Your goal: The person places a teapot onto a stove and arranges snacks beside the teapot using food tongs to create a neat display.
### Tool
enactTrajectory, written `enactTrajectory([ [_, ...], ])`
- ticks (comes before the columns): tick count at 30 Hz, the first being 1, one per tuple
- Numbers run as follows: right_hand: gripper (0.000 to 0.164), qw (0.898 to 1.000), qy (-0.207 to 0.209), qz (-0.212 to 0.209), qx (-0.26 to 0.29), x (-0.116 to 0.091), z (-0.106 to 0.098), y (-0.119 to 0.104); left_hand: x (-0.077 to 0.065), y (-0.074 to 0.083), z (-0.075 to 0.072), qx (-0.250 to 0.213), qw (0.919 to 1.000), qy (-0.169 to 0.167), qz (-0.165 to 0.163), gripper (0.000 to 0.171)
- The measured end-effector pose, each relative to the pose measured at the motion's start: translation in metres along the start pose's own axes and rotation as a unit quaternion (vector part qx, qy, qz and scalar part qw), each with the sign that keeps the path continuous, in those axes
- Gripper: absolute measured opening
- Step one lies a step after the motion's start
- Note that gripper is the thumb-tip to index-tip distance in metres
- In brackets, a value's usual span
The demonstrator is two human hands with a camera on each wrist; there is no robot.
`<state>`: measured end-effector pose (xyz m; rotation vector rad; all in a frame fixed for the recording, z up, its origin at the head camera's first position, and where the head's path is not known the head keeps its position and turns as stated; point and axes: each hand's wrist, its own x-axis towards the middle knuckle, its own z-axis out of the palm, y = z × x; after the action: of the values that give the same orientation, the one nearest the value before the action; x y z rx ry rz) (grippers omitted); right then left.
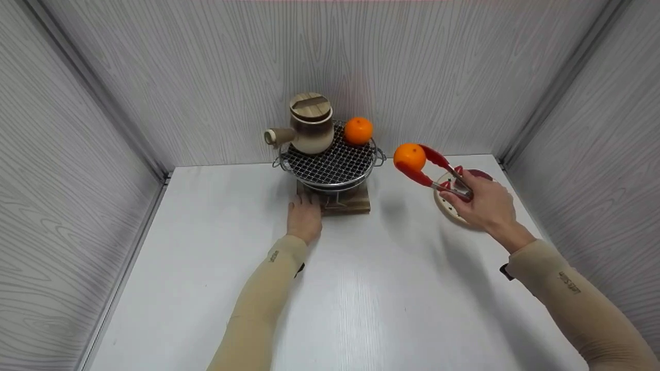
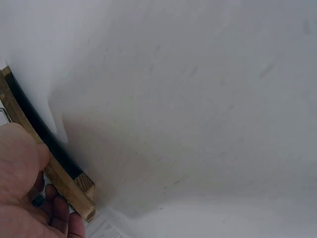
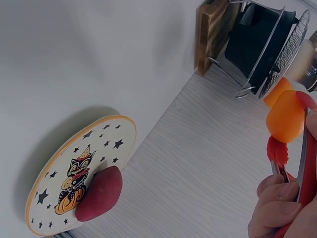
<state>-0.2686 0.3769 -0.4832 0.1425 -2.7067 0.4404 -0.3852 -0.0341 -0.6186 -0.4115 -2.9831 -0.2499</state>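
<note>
My right hand (image 1: 490,203) grips red-tipped metal tongs (image 1: 435,172), their tips closed round an orange (image 1: 410,156) held up in the air. This orange (image 3: 286,116) appears in the right wrist view between the red tips. My left hand (image 1: 305,219) holds the left front corner of the wooden base (image 1: 356,203) under a small grill stove. Thumb and curled fingers lie along the base's wooden edge (image 2: 64,186) in the left wrist view. On the round wire grill (image 1: 335,164) sit a second orange (image 1: 358,131) and a brown-and-cream teapot (image 1: 312,134) with a wooden lid.
A plate (image 3: 115,131) with stars and a black cat lies at the right of the white table (image 1: 350,288), partly under my right hand in the head view. It carries a dark red, rounded food piece (image 3: 101,194). Wood-grain walls (image 1: 216,77) enclose the back and sides.
</note>
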Motion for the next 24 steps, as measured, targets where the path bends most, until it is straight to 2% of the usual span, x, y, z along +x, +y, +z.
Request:
enactTrajectory([
  [6,0.052,1.000,0.007,-0.013,-0.005,0.003,0.001,-0.012,0.002,-0.001,0.000,0.003,1.0000,-0.007,-0.003,0.062],
  [9,0.056,1.000,0.005,-0.018,0.003,0.004,0.002,-0.017,0.002,-0.001,0.001,0.006,0.9999,-0.009,-0.005,0.065],
  [16,0.075,1.000,-0.016,-0.019,0.010,0.009,0.000,-0.030,0.003,-0.001,0.000,0.009,0.9997,-0.021,-0.007,0.067],
  [24,0.068,0.999,-0.010,-0.045,-0.003,0.017,0.002,-0.041,-0.004,0.001,-0.003,0.002,1.0000,-0.008,0.001,0.065],
])
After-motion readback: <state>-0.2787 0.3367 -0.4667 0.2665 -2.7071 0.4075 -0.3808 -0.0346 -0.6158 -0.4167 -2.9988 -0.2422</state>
